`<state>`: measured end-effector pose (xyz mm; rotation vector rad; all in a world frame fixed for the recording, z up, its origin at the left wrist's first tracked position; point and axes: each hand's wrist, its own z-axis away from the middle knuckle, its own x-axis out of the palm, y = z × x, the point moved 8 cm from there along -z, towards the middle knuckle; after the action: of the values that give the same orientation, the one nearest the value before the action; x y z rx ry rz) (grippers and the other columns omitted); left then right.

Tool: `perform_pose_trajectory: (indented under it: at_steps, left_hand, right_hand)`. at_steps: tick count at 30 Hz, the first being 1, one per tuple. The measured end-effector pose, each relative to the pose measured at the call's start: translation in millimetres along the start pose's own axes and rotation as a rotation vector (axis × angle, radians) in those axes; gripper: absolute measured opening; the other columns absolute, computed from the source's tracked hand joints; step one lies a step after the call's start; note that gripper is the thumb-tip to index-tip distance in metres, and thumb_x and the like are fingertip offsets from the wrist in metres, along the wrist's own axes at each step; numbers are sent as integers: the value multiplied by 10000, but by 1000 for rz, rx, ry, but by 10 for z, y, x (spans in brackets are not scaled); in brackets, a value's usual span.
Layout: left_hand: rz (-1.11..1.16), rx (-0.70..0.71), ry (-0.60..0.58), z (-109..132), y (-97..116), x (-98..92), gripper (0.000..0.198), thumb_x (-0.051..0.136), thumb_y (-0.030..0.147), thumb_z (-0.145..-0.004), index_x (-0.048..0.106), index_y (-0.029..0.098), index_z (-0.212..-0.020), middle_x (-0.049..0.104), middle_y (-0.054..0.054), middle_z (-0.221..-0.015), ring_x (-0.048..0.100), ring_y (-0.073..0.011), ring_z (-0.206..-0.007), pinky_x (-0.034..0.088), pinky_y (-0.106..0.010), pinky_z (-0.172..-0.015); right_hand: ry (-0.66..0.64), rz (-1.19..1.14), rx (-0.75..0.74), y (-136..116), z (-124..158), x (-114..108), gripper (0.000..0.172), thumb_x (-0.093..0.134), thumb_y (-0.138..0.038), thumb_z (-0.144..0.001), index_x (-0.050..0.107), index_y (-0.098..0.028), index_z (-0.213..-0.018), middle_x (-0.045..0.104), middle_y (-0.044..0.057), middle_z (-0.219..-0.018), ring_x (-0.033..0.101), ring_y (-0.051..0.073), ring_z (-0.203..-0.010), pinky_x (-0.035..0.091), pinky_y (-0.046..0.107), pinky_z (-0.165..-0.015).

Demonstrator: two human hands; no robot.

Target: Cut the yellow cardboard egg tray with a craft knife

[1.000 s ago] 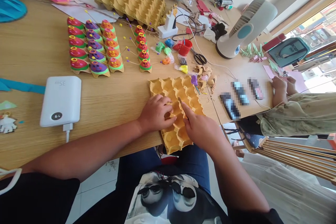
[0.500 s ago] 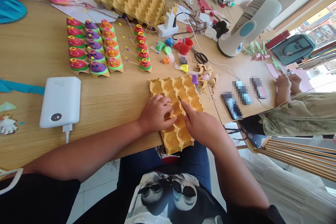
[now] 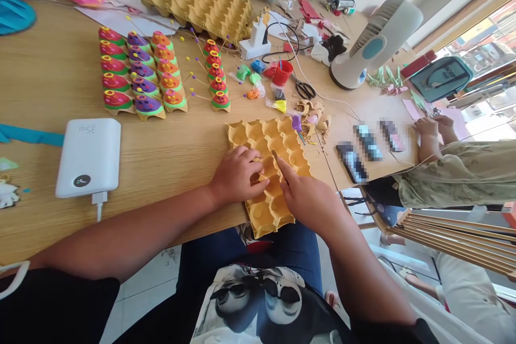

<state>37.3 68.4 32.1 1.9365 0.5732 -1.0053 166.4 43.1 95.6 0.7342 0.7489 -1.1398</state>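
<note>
Centre frame, the right hand [image 3: 310, 196] has its grip closed round a slim knife [image 3: 276, 156] at the egg tray [image 3: 264, 213]; the left hand [image 3: 236, 176] rests there, half-spread. Painted cups [image 3: 142, 71], upper left, look finished; this tray's plain, seemingly mostly whole.

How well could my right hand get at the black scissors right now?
Probably not straight away: the right hand holds a thin tool on the near egg tray, and carton scraps lie before the scissors. Freed, it could likely reach over them.
</note>
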Motion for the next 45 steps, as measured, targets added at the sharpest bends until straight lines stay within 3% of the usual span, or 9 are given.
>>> perform_pose_trajectory:
  at_steps: [10,21,29,35,40,45]
  left_hand:
    - [2,15,23,6,-10,11,300,651,507,-855,736,221,-818,695,-86,-1145,574,-309,-1051,472,-486,-905]
    - [17,3,25,-3,-8,-7,264,682,478,-830,751,223,-826,702,-89,-1151,580,-306,-1049,472,-486,-896]
    - [15,6,4,-9,-17,7,297,674,506,-848,742,217,-824,695,-91,-1142,567,-300,-1045,469,-485,-904]
    - [8,-1,10,-13,-12,-7,295,669,504,-848,741,218,-825,705,-82,-1148,575,-301,-1052,470,-483,-908]
    - [19,-10,20,-6,-12,-13,273,680,485,-835,742,220,-818,707,-73,-1159,577,-299,-1059,466,-479,-934]
    - [3,-3,22,-5,-13,-10,301,661,504,-847,740,215,-817,706,-73,-1162,580,-299,-1052,467,-479,-917]
  right_hand:
    - [-18,-70,-34,22,-186,-108,648,353,-318,-1045,224,-264,-1678,771,132,-1205,740,308,-1039,502,354,-772]
    - [35,-38,-15,-106,-246,51,695,346,-286,-1045,119,-175,-1692,774,160,-1133,746,298,-1003,529,365,-776]
    - [17,-24,-6,46,-56,36,660,326,-351,-1084,81,-306,-1695,791,104,-1122,754,271,-960,495,323,-753]
    - [25,43,-2,92,65,16,670,366,-336,-1084,87,-325,-1692,805,86,-1018,761,263,-874,444,297,-663]
    - [115,16,24,135,145,-78,668,370,-339,-1088,89,-316,-1694,806,63,-940,756,257,-834,405,298,-626]
    - [56,43,4,116,147,-2,689,394,-343,-1084,67,-347,-1690,802,59,-955,756,251,-833,422,299,-636]
